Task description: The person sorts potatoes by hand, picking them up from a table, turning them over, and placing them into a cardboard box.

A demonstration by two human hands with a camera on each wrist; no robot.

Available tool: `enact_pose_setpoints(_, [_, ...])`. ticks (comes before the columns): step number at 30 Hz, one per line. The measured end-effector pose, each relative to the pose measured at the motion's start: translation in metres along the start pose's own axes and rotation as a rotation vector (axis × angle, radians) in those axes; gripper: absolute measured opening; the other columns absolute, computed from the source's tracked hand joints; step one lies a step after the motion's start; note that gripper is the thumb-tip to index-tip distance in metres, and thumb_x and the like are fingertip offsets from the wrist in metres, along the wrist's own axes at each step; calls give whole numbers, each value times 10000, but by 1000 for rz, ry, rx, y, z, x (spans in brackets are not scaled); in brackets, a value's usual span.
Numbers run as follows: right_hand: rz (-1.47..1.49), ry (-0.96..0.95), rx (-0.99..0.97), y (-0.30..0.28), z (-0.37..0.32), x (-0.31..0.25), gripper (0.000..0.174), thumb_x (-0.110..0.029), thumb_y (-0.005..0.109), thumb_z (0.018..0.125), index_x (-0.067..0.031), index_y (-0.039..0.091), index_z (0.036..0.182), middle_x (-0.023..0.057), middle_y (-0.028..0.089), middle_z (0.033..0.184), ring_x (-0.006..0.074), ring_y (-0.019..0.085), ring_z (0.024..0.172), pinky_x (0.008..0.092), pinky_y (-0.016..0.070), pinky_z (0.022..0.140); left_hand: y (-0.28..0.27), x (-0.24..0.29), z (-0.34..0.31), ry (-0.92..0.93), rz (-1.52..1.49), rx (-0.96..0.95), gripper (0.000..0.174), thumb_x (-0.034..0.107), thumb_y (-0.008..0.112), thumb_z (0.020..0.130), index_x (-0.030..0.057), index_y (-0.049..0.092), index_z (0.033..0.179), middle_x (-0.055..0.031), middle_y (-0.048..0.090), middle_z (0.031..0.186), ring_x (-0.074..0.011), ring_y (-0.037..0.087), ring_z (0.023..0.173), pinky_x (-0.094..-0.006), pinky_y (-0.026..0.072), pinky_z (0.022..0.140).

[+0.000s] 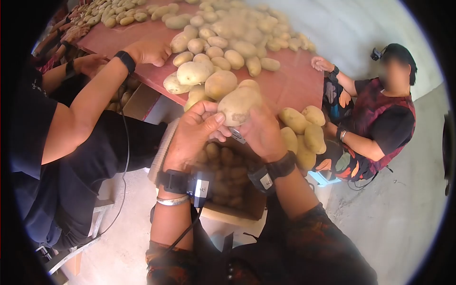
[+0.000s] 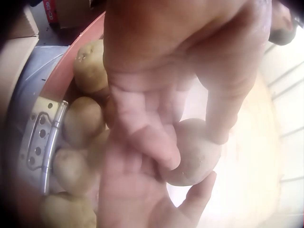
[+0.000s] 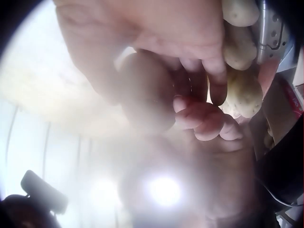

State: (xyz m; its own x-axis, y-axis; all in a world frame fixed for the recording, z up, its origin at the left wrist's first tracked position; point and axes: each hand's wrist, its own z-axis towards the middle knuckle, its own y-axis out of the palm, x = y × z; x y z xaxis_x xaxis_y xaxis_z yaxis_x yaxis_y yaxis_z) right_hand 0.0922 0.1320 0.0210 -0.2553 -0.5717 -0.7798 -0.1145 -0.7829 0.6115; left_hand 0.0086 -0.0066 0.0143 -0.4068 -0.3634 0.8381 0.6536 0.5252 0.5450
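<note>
Both hands hold one pale tan potato (image 1: pixel 240 105) over the near edge of the red table, with a brownish patch on its lower side. My left hand (image 1: pixel 192 135) grips its left end, thumb on the near face and fingers curled beneath. On the opposite end, my right hand (image 1: pixel 264 135) has thumb and fingers around it. The left wrist view shows the potato (image 2: pixel 197 154) pinched between the fingers and thumbs of both hands. In the right wrist view the potato (image 3: pixel 145 92) looks hazy from glare, and the left fingertips touch its side.
A large heap of potatoes (image 1: pixel 221 47) covers much of the red table (image 1: pixel 297 78). More potatoes (image 1: pixel 304 130) lie to my right. Below my hands stands a box (image 1: pixel 242 211) holding potatoes. One person (image 1: pixel 387 109) sits at right; another person's arm (image 1: pixel 90 109) reaches in from the left.
</note>
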Motion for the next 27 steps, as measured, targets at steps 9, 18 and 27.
enact_pose_setpoints(9, [160,52,-31,-4,3,-9,363,-239,433,907,-57,365,1215,129,511,1141,279,547,1001,430,470,822,-13,-1,7,82,-112,98,122,140,528,879,31,540,931,-70,606,773,-116,563,629,-212,443,560])
enact_pose_setpoints(18, [-1031,244,-265,13,-17,-1,406,-131,569,787,-45,436,1161,165,544,1062,299,574,929,351,483,737,-25,2,9,115,-345,254,124,156,548,857,48,536,916,-50,600,754,-109,542,614,-221,427,566])
enact_pose_setpoints(27, [-1634,186,-420,-9,-30,39,337,-135,609,739,-21,491,1033,187,558,929,369,548,848,372,458,736,-24,2,5,91,-316,261,123,187,545,867,66,536,888,-37,580,770,-109,520,646,-226,415,577])
